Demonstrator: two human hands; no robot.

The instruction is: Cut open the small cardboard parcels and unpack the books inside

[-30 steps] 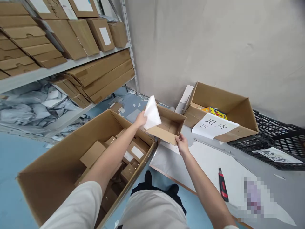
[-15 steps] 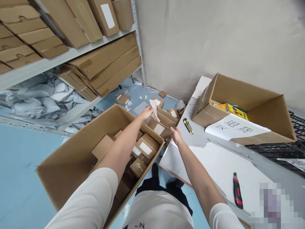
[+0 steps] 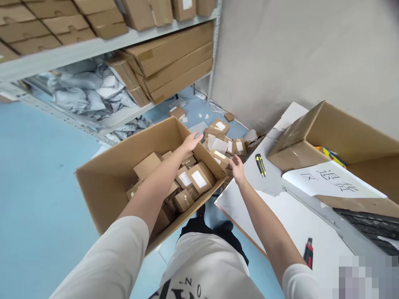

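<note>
Since half a second ago, when the left hand (image 3: 190,142) pinched a crumpled white paper above the big carton (image 3: 102,187), that paper has left its fingers: the hand now hovers with fingers spread over the carton's far rim, holding nothing. A white sheet (image 3: 218,145) lies on the heap of small boxes (image 3: 222,141) just beyond that rim, likely the same paper, though I cannot be sure. The small open box held a second ago is also out of both hands. The right hand (image 3: 237,168) reaches past the carton's right corner, fingers loosely curled at a small labelled box (image 3: 220,157); whether it grips it I cannot tell. So the emptied packaging appears discarded and the hands are free again.

Counted: one big carton, holding roughly a dozen small brown boxes, some buried. Beyond its far rim, about six more small boxes on the floor. To the carton's right, on the worktop (image 3: 296,216), two utility knives, a yellow-black one (image 3: 260,164) and a red-black one (image 3: 308,253), plus one open carton (image 3: 343,137) with one handwritten paper sign (image 3: 332,182).
</note>
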